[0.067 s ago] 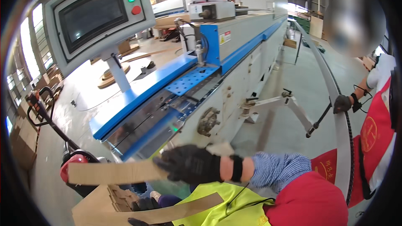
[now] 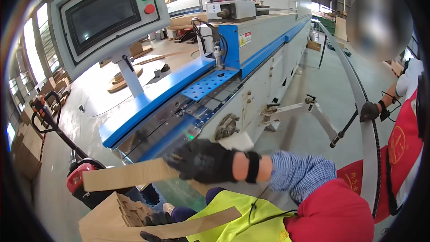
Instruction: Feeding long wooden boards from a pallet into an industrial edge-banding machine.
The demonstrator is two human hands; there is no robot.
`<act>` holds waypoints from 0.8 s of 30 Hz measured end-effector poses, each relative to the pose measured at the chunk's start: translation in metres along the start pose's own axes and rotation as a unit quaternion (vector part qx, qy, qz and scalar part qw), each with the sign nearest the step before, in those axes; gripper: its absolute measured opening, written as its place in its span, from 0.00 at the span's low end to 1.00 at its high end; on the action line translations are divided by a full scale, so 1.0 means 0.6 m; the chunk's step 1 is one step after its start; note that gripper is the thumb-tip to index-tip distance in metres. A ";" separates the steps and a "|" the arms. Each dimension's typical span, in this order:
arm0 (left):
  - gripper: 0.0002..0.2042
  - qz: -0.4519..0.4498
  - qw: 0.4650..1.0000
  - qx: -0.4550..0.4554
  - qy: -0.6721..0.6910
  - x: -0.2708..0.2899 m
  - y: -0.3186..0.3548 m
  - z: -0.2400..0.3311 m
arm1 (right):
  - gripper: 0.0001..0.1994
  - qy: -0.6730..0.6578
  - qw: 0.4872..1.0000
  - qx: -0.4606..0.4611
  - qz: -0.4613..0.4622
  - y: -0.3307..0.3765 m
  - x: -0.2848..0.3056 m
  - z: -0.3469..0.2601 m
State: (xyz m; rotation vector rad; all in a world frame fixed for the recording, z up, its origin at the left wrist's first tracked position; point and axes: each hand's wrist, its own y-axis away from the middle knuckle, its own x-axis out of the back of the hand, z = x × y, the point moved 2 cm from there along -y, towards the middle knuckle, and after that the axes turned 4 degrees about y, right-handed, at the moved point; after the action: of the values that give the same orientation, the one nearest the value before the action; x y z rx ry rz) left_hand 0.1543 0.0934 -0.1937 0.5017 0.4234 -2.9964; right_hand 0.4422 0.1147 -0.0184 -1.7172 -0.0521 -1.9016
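My right hand (image 2: 204,160), in a black glove, is closed on one end of a flat pale-wood strip (image 2: 127,175), which reaches out to the left. Lower down, my left hand (image 2: 157,219), gloved in black too, grips a second wood strip (image 2: 204,224), its fingers on one side and the thumb on the other. Beside that hand lies a stack of wood pieces (image 2: 132,210) with stepped ends. A pale block-like piece (image 2: 239,141) shows behind my right hand, partly hidden by it.
Ahead stands a long machine (image 2: 268,56) with a perforated blue plate (image 2: 210,85) and a control screen (image 2: 103,13). A pallet jack (image 2: 83,172) is at left. On the right, a co-worker's gloved hand (image 2: 369,111) touches a long rail (image 2: 368,152); a jointed support arm (image 2: 318,116) juts from the machine.
My right hand has risen slightly with its wood strip, which has shifted up and a little right. My left hand keeps hold of the other strip. The view has shifted slightly.
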 end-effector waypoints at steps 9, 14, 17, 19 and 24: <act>0.41 0.100 0.954 0.222 0.176 0.014 0.018 -0.001 | 0.19 0.098 0.983 0.020 0.152 -0.126 -0.106 0.121; 0.37 0.106 0.950 0.219 0.194 0.056 0.017 -0.039 | 0.10 0.084 0.987 -0.129 0.033 -0.150 -0.105 0.119; 0.33 0.003 0.992 0.124 0.010 0.140 0.025 -0.122 | 0.10 0.050 0.986 -0.160 0.023 -0.150 -0.115 0.112; 0.30 -0.105 0.976 0.012 -0.188 0.112 0.020 -0.124 | 0.12 0.079 0.980 -0.179 0.038 -0.149 -0.102 0.086; 0.36 0.037 0.900 0.244 0.359 0.088 0.018 -0.121 | 0.37 -0.062 0.982 -0.137 0.116 -0.113 -0.122 0.020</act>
State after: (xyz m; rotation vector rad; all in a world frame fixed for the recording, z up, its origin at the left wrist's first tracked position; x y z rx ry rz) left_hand 0.1282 0.1021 -0.2797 1.6275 -0.3391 -2.7114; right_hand 0.4247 0.2036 -0.0609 -1.9263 0.3645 -1.6893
